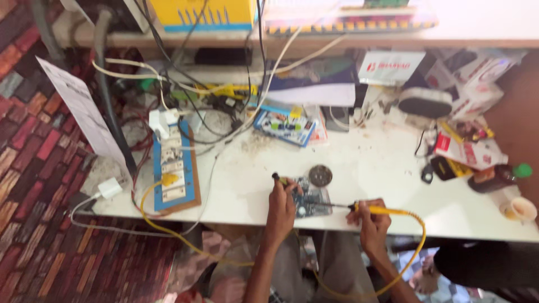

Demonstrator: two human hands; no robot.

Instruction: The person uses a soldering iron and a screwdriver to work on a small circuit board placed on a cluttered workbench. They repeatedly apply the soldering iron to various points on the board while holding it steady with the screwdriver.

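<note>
- Right hand (373, 220): closed around the yellow handle of a soldering iron (368, 209), at the near edge of the table (365, 163). The iron's metal tip points left and reaches the circuit board (310, 202).
- Yellow cord (418, 247): runs from the rear of the iron's handle, loops down below the table edge and passes across the person's lap.
- Left hand (282, 203): closed on a small dark-tipped tool (279, 179), held upright; the hand rests against the left side of the circuit board.
- Circuit board: lies flat on the white table between the two hands, near the front edge.
- Round metal tin (320, 175): sits just behind the circuit board.
- Blue switch panel (174, 168): lies to the left on a wooden backing, with a white plug at its upper end.
- Second board (283, 126), blue-edged: lies further back, near a tangle of wires.
- Yellow box (202, 14): stands on the shelf at the far side.
</note>
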